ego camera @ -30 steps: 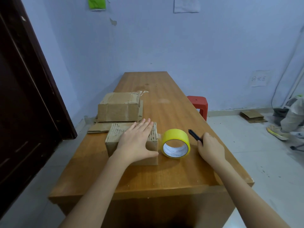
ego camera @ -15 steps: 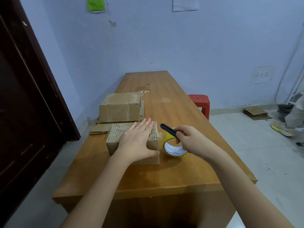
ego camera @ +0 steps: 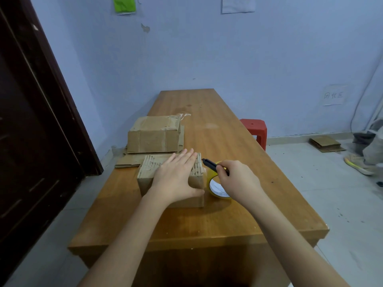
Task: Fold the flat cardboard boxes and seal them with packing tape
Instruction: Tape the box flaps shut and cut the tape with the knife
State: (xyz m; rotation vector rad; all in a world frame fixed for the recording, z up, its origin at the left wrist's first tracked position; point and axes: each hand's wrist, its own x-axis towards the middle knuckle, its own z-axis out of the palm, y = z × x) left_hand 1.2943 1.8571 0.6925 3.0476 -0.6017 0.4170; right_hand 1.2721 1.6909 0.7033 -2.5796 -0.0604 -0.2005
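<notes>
A small folded cardboard box (ego camera: 147,171) sits near the front of the wooden table (ego camera: 209,129). My left hand (ego camera: 176,176) lies flat on its top, thumb against the near side. Just right of the box stands a yellow tape roll (ego camera: 217,188), partly hidden by my right hand (ego camera: 236,178). That hand holds a black cutter (ego camera: 210,163) whose tip points at the box's upper right edge. A second folded box (ego camera: 154,134) rests farther back on flat cardboard sheets (ego camera: 129,159).
A dark door (ego camera: 31,131) stands at the left. A red plastic stool (ego camera: 256,129) is beside the table's right edge. Flat cardboard (ego camera: 326,142) lies on the floor at the right, near another person's shoe (ego camera: 357,162).
My right hand picked up the black cutter from the table and carried it left, over the tape roll, toward the box. My left hand stayed on the box.
</notes>
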